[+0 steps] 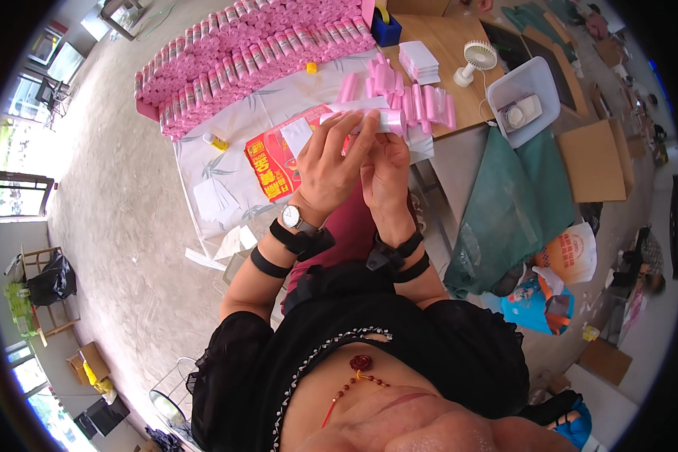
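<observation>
Head view: both hands raised together — the left hand [325, 162] and right hand [388, 169] pinch a pink bag roll [369, 119] with a white paper strip, apparently mid-wrap. Just beyond the roll lie loose pink rolls [422, 104]; farther beyond it, a stacked heap [241, 53]. Closing the band likely needs a firm pinch.

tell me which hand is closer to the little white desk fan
Right. The right hand is on the fan's side of the pink roll both hands hold, below and left of the white fan. The left hand sits farther left, beyond the right one.
</observation>
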`<state>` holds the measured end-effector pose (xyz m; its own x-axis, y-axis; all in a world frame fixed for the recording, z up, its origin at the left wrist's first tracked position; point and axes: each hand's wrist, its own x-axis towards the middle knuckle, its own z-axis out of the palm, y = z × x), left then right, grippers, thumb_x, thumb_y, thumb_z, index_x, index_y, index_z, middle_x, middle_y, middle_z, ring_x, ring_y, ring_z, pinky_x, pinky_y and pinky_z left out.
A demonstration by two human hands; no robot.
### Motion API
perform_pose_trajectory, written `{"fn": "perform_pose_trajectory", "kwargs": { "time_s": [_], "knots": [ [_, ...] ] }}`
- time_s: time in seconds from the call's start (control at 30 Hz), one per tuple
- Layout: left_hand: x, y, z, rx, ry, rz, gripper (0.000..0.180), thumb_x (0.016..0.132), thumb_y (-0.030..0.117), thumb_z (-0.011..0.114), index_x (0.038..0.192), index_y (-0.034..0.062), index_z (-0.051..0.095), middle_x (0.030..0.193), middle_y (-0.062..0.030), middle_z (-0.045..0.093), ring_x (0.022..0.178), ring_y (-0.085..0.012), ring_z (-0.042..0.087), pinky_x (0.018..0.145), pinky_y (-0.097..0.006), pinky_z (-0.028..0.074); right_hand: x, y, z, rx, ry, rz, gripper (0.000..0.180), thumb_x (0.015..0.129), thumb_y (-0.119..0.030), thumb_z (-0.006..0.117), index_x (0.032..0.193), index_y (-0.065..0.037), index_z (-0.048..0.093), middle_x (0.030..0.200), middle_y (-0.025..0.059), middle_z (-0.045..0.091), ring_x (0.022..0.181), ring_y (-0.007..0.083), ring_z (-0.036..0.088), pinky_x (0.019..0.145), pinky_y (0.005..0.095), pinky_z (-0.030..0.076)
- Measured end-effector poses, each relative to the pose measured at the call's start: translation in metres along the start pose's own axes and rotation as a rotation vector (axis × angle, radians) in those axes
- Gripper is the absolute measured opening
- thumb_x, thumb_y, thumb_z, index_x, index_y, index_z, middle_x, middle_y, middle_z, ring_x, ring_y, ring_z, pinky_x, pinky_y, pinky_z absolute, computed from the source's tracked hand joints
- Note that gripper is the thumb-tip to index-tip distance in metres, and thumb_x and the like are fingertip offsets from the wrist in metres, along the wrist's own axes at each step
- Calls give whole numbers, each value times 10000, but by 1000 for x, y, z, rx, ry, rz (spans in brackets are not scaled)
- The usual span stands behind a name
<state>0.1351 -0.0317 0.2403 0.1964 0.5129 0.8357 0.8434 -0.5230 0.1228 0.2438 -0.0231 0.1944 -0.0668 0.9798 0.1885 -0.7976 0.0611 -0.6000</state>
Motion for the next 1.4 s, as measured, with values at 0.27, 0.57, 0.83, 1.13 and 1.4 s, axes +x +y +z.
{"fn": "perform_pose_trajectory", "kwargs": {
  "time_s": [0.27, 0.57, 0.83, 1.13, 1.4],
  "knots": [
    [-2, -1, -3, 5, -48, 3, 595, 722, 69, 715, 1314, 107, 677, 1154, -81, 649, 996, -257, 666, 774, -346, 583, -2, -2, 7, -2, 22, -7, 346, 978, 28, 613, 1320, -11, 574, 1206, 82, 666, 1117, 172, 649, 992, 314, 522],
    [-5, -3, -1, 7, -30, -1, 593, 720, 84, 713, 1311, 118, 684, 1155, -63, 658, 964, -223, 661, 738, -316, 571, -2, 1, 8, -7, 39, -30, 352, 972, 37, 617, 1318, -12, 573, 1205, 78, 663, 1110, 168, 649, 970, 312, 528],
    [-2, 4, -7, -35, -32, -83, 615, 698, -16, 716, 1295, 128, 705, 1141, -43, 684, 912, -219, 648, 776, -331, 547, -1, 1, 8, -35, 51, 9, 344, 983, 23, 614, 1322, -14, 573, 1202, 76, 663, 1094, 167, 651, 940, 296, 526],
    [11, -4, 0, -11, -36, -33, 585, 719, 82, 702, 1301, 124, 680, 1143, -52, 654, 895, -210, 644, 697, -304, 554, 10, -14, 5, -78, -47, -3, 343, 1005, -26, 613, 1342, -8, 557, 1236, 77, 647, 1134, 160, 622, 974, 294, 500],
    [11, 3, -3, -61, -127, -127, 616, 699, -25, 682, 1294, 138, 684, 1157, -47, 636, 951, -258, 635, 732, -351, 554, 13, -9, -7, -76, -62, -3, 399, 1009, -25, 600, 1399, -5, 516, 1320, 85, 615, 1195, 165, 604, 1018, 301, 493]
  ]
}}
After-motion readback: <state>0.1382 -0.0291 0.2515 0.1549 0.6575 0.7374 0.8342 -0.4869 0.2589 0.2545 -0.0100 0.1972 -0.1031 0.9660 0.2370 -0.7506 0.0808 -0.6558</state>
